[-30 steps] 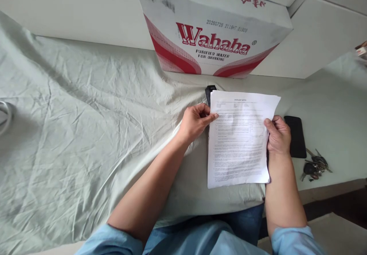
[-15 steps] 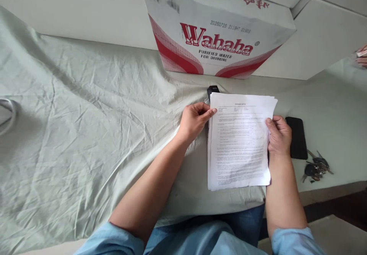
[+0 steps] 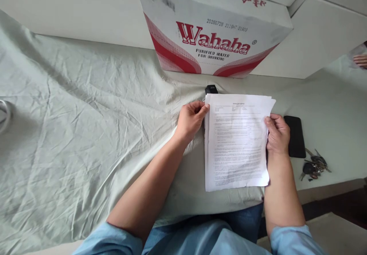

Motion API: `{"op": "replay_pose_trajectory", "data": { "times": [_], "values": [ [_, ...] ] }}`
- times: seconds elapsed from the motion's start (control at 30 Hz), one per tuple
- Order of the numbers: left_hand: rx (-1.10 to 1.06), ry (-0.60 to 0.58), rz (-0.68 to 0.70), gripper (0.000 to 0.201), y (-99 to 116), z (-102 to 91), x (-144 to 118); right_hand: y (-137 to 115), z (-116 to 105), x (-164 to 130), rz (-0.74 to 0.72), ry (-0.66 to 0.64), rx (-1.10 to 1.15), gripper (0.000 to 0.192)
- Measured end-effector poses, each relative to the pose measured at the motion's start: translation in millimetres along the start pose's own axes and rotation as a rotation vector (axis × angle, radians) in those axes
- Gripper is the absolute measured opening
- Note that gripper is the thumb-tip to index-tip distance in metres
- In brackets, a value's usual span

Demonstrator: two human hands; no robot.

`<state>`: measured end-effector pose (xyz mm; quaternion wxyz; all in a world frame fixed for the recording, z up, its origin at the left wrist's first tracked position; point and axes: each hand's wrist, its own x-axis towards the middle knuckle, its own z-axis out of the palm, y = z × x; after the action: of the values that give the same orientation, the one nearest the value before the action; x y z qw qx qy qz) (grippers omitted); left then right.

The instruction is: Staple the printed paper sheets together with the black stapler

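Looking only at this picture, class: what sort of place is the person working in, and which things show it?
Probably an informal home or small-office work spot, not a proper desk. A wrinkled cloth covers the surface, a drinking-water carton stands against the wall, and a phone and keys lie beside the printed papers.

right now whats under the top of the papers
A small black object pokes out past the top edge of the papers, resting on the green cloth. Most of it is covered, so what it is cannot be told.
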<state>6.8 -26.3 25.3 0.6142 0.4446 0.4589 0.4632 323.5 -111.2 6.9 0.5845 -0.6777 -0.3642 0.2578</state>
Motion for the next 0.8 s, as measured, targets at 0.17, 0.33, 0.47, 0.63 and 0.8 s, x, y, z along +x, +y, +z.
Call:
{"op": "replay_pose_trajectory", "data": {
  "times": [0.17, 0.33, 0.47, 0.63, 0.8],
  "values": [
    [-0.034, 0.027, -0.001, 0.063, -2.8, 2.0, 1.7, 0.0, 3.9, 0.4, 0.021, 0.036, 0.031, 0.061],
    [-0.132, 0.045, -0.019, 0.058, -2.8, 3.7, 2.3, -0.7, 0.1, 0.1, 0.005, -0.014, 0.036, 0.058],
    [-0.142, 0.009, -0.031, 0.058, -2.3, 4.2, 1.7, 0.0, -3.7, 0.2, -0.012, -0.037, 0.002, 0.056],
    [-0.068, 0.057, -0.024, 0.057, -4.5, 2.0, 1.7, 4.3, -3.5, 1.1, -0.044, -0.008, -0.004, 0.056],
    [-0.039, 0.026, -0.035, 0.057, -1.9, 0.9, 1.1, 8.9, 0.8, 1.6, -0.078, 0.022, -0.055, 0.052]
  ]
}}
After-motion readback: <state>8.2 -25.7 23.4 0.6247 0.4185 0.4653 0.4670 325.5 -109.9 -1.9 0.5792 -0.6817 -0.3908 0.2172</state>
